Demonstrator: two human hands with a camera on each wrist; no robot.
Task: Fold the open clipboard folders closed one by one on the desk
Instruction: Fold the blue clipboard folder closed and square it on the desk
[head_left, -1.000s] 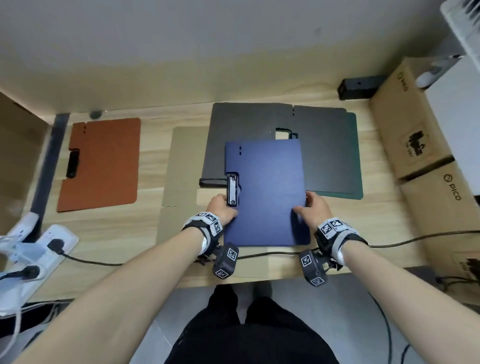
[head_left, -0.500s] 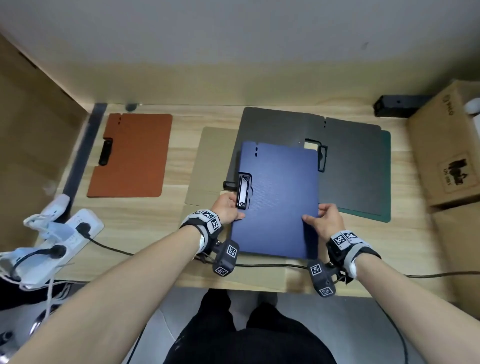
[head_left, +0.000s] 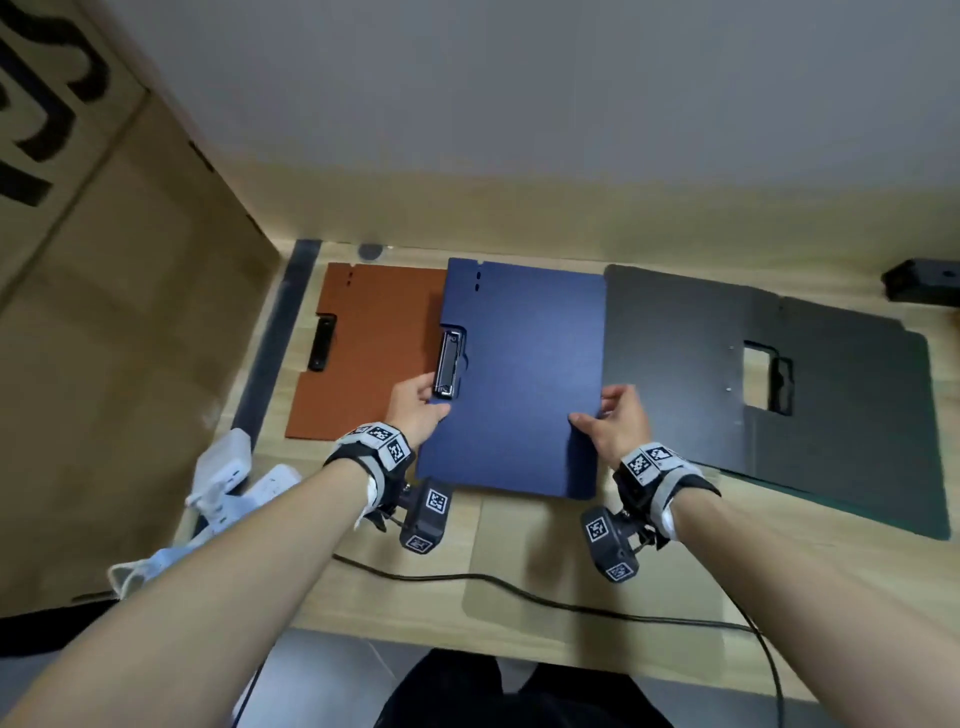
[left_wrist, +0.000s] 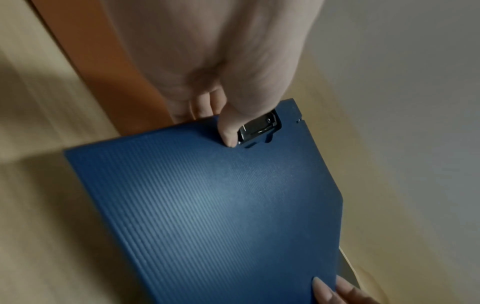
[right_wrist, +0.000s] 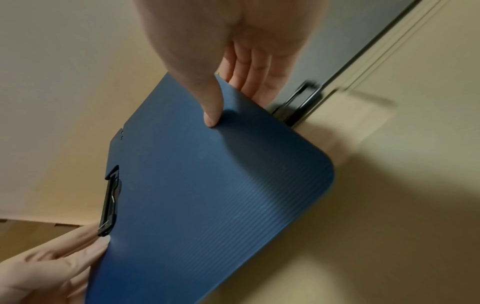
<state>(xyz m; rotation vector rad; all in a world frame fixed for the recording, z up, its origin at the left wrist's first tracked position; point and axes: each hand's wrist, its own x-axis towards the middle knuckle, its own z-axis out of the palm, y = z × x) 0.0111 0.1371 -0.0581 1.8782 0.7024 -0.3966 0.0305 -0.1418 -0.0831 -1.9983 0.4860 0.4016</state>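
I hold the closed blue clipboard folder (head_left: 514, 379) by both sides. My left hand (head_left: 415, 410) pinches the edge by the metal clip (head_left: 449, 364), and my right hand (head_left: 618, 426) pinches the other edge, thumb on top. The folder is partly over the orange folder (head_left: 363, 353) on the surface (head_left: 519, 597). I should lay it down flat and square, not tipped. The open gray folder (head_left: 753, 384) looks next.

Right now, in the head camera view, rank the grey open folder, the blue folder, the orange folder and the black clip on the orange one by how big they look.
1. grey open folder, spread flat
2. blue folder
3. orange folder, partly hidden under the blue one, so its second-or-third place is unsure
4. black clip, clearly smallest
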